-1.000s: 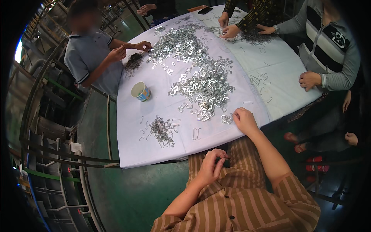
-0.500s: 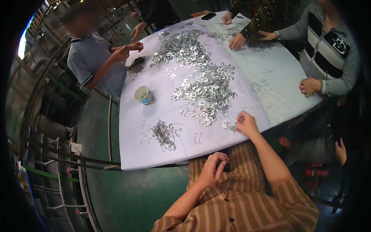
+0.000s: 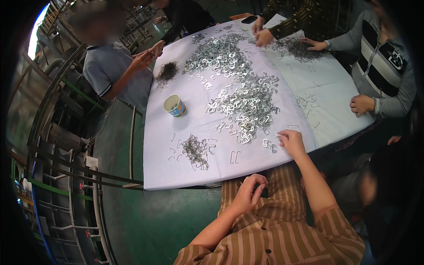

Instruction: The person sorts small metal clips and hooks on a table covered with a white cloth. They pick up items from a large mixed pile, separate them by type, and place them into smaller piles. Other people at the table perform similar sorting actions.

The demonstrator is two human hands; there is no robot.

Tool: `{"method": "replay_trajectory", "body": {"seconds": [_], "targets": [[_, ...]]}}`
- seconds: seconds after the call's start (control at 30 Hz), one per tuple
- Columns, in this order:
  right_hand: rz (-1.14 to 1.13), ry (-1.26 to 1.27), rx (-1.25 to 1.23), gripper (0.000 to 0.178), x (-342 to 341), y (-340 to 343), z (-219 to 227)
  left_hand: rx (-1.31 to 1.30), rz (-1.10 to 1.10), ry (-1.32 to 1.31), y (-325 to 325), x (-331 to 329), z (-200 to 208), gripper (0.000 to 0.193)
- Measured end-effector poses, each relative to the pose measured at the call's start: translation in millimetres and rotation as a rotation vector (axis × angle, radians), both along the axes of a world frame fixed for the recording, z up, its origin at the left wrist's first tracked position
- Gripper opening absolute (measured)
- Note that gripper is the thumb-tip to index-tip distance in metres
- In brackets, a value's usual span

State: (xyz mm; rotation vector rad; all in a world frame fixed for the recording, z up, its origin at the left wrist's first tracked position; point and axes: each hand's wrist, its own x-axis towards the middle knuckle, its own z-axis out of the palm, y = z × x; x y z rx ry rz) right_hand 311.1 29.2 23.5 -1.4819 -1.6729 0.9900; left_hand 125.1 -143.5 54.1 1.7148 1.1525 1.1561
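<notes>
The right hand reaches out over the near edge of the surface, fingertips pinched on what looks like a small metal clip at the fringe of the big clip pile — so that grip is closed on a clip, thin as it is to see. The left hand hangs back off the surface, above the striped lap, fingers curled in toward each other; whether they hold anything I cannot tell. To the left on the white cover lies a smaller heap of wire pieces, with a few loose loops scattered beside it, and a paper cup stands further back, well apart from both hands. Judging by how things lie, the work is far from over: the main pile runs thick across the middle of the surface toward the far side, while the near heap is small. Other people sit around the far and right edges — one in a grey shirt by a dark tangle of wire, one in a striped sweater with a hand resting flat — each busy with their own share.
</notes>
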Motion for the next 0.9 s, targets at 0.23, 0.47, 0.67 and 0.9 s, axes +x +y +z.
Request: {"method": "replay_trajectory", "body": {"seconds": [0.23, 0.47, 0.67, 0.9], "targets": [[-0.070, -0.020, 0.582, 0.011, 1.3, -6.3, 6.1, -0.051, -0.017, -0.042, 0.7, 2.6, -1.7, 0.012], [0.143, 0.605, -0.289, 0.013, -11.3, -59.4, 41.1, 0.003, 0.071, 0.009, 2.2, 4.6, -0.7, 0.012], [0.173, 0.504, -0.146, 0.011, -20.0, -101.1, 46.4, 0.004, 0.194, 0.049, 5.7, 12.1, 1.4, 0.011], [0.207, 0.256, 0.092, 0.012, -26.5, -113.4, 67.2, -0.004, 0.293, 0.112, 3.8, 11.6, -1.1, 0.010]]}}
